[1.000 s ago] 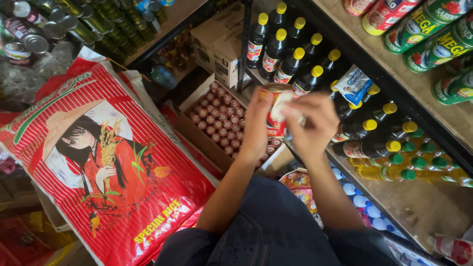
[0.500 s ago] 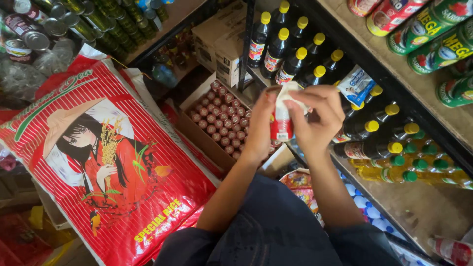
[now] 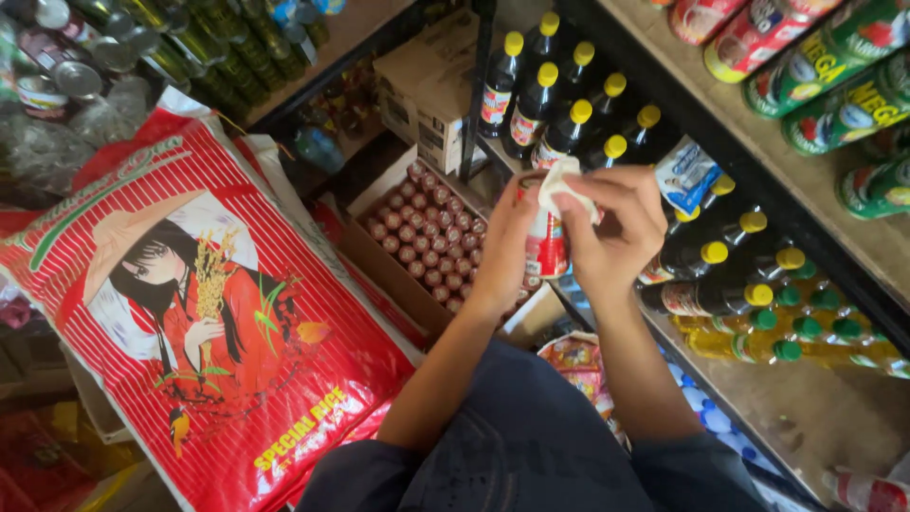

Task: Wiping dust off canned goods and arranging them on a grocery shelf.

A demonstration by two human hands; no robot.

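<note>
Hands (image 3: 569,237) wipe small red-labelled bottle (image 3: 546,248) with white cloth (image 3: 561,180)

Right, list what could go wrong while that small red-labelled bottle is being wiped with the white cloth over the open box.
1. The small red-labelled bottle is gripped only by the left hand while the right hand rubs its top with a crumpled white cloth; it might slip and fall into the open cardboard box of red-capped bottles below.
2. The right elbow works close to the dark yellow-capped bottles on the shelf; a wide wiping stroke could topple one.
</note>
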